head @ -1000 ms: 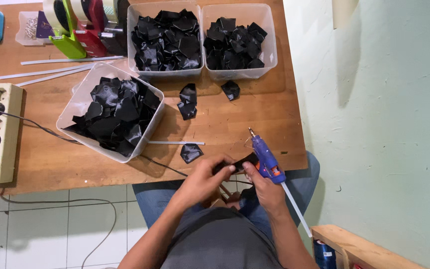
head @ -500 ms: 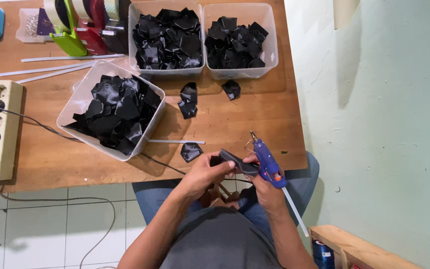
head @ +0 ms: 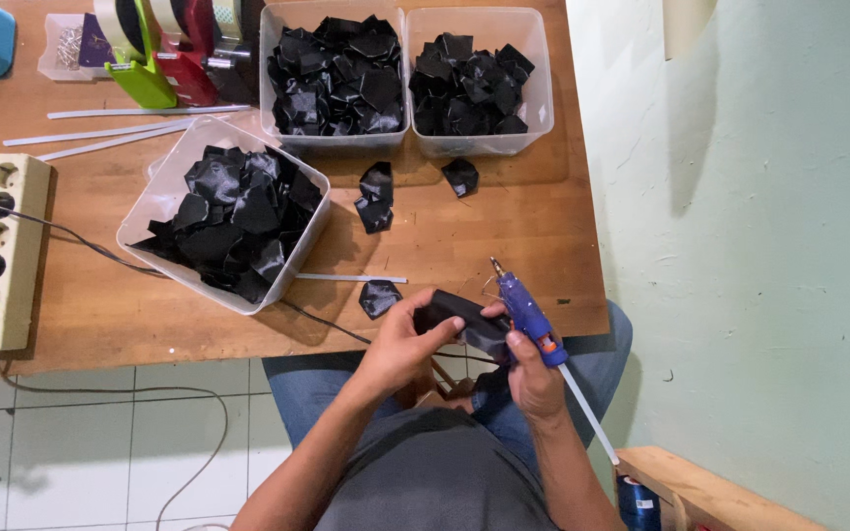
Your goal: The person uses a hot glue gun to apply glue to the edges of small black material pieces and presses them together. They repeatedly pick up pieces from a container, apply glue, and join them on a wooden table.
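Gripping a black fabric piece (head: pixel 459 320), left hand (head: pixel 400 344) meets right hand (head: pixel 533 369), which clutches a blue glue gun (head: pixel 525 313) at the wooden table (head: pixel 543 236) edge.

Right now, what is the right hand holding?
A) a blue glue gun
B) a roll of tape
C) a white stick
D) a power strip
A: the right hand grips a blue glue gun, with its nozzle beside the black fabric piece held in the left hand.
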